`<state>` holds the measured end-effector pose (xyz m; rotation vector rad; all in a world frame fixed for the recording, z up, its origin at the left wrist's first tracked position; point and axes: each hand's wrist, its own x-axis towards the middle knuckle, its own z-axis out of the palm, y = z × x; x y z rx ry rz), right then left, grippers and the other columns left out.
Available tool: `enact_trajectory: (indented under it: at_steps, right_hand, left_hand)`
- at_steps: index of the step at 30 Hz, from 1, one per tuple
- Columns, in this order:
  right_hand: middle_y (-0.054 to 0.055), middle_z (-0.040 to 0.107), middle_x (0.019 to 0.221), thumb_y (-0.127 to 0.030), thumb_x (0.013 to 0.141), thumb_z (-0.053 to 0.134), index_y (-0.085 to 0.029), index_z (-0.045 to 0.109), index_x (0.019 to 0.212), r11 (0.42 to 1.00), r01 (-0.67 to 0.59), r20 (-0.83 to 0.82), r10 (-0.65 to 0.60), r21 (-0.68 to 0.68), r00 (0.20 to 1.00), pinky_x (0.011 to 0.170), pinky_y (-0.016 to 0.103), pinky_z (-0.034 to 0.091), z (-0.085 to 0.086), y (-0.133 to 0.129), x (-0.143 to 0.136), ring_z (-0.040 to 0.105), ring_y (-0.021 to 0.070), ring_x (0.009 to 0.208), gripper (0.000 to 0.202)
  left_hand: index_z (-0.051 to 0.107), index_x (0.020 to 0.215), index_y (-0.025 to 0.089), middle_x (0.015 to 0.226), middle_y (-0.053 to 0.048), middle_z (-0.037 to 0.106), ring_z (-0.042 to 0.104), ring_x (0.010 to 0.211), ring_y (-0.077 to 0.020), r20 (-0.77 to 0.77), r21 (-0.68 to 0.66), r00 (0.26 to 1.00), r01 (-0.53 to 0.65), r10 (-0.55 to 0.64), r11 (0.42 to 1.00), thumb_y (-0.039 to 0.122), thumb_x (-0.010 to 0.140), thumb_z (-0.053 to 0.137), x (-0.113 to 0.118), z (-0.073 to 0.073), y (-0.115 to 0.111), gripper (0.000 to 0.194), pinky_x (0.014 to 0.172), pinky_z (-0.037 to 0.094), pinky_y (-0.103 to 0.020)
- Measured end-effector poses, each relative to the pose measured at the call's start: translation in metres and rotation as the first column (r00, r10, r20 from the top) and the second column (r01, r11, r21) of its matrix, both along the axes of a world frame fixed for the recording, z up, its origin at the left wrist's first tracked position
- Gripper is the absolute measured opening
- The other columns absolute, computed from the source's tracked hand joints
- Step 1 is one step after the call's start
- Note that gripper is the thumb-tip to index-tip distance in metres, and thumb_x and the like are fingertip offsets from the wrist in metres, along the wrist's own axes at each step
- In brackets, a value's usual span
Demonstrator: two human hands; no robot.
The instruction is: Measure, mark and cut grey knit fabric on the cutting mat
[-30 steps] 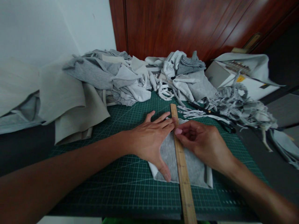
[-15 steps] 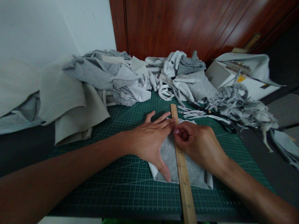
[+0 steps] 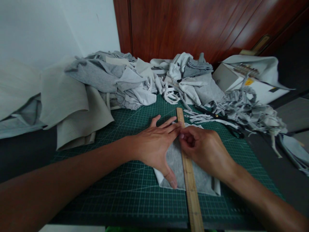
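Observation:
A piece of grey fabric (image 3: 174, 161) with pale edges lies on the green cutting mat (image 3: 116, 193). Across it, running from the front edge of the mat toward the back, is a wooden ruler (image 3: 190, 183). My left hand (image 3: 158, 145) is spread flat, thumb on the fabric and fingertips reaching the ruler's left side near its far end. My right hand (image 3: 201, 143) is closed in a pinch over the ruler, beside the left fingertips. Whatever its fingers hold, if anything, is too small or hidden to make out.
Heaps of grey and white cloth (image 3: 135, 80) line the back. Black scissors (image 3: 217, 116) lie at the right among fabric strips (image 3: 256, 109). Behind them stands a white box (image 3: 231, 77). Large beige fabric pieces (image 3: 65, 100) hang over the left side.

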<state>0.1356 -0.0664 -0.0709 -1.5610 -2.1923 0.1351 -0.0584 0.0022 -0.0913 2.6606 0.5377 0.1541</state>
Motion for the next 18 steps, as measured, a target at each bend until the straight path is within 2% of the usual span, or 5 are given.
enact_trajectory:
  at_steps: [4,8,13,16,18]
  right_hand:
    - [0.003,0.074,0.078,-0.010,0.092,0.062,-0.016,0.074,0.097,0.998,-0.050,-0.028,0.050,0.026,0.998,0.062,0.030,0.050,-0.005,0.000,0.005,0.067,0.0177,0.065,0.014]
    - [0.007,0.079,0.097,-0.011,0.096,0.067,-0.016,0.076,0.108,0.990,-0.083,-0.101,0.095,0.115,0.990,0.077,0.033,0.059,-0.008,-0.001,0.013,0.074,0.0204,0.082,0.016]
    - [0.010,0.080,0.109,-0.015,0.097,0.070,-0.018,0.078,0.107,0.963,-0.086,-0.084,0.110,0.254,0.990,0.091,0.036,0.062,0.003,-0.002,0.025,0.076,0.0239,0.100,0.013]
    - [0.009,0.081,0.110,-0.014,0.097,0.069,-0.018,0.077,0.108,0.955,-0.153,-0.052,0.172,0.255,0.984,0.094,0.036,0.062,0.007,-0.001,0.028,0.077,0.0241,0.104,0.014]
    - [0.008,0.081,0.109,-0.013,0.097,0.070,-0.018,0.076,0.110,0.955,-0.191,-0.052,0.207,0.229,0.977,0.090,0.034,0.063,0.006,-0.001,0.028,0.078,0.0225,0.100,0.015]
  left_hand:
    - [0.015,0.166,0.016,0.176,-0.017,0.008,-0.004,0.163,-0.0406,-0.007,-0.006,1.000,-0.003,0.003,1.000,0.089,0.057,0.072,0.000,-0.001,0.000,0.143,0.122,-0.020,-0.066]
    - [0.014,0.167,0.018,0.176,-0.015,0.009,-0.005,0.163,-0.0389,0.004,-0.013,1.000,-0.004,0.004,1.000,0.089,0.057,0.071,-0.001,-0.001,0.000,0.142,0.122,-0.019,-0.065]
    - [0.011,0.167,0.025,0.177,-0.011,0.010,-0.004,0.163,-0.0407,0.023,-0.025,1.000,0.002,-0.002,1.000,0.088,0.057,0.071,0.000,0.000,0.001,0.140,0.122,-0.016,-0.069]
    - [0.012,0.167,0.027,0.177,-0.011,0.011,-0.002,0.162,-0.0421,0.036,-0.022,0.999,0.000,0.001,1.000,0.087,0.056,0.072,0.000,0.000,0.001,0.139,0.122,-0.015,-0.070]
    - [0.017,0.165,0.026,0.176,-0.013,0.015,0.001,0.162,-0.0423,0.050,-0.020,0.999,-0.005,0.006,1.000,0.087,0.056,0.073,0.000,-0.001,0.001,0.137,0.123,-0.014,-0.069]
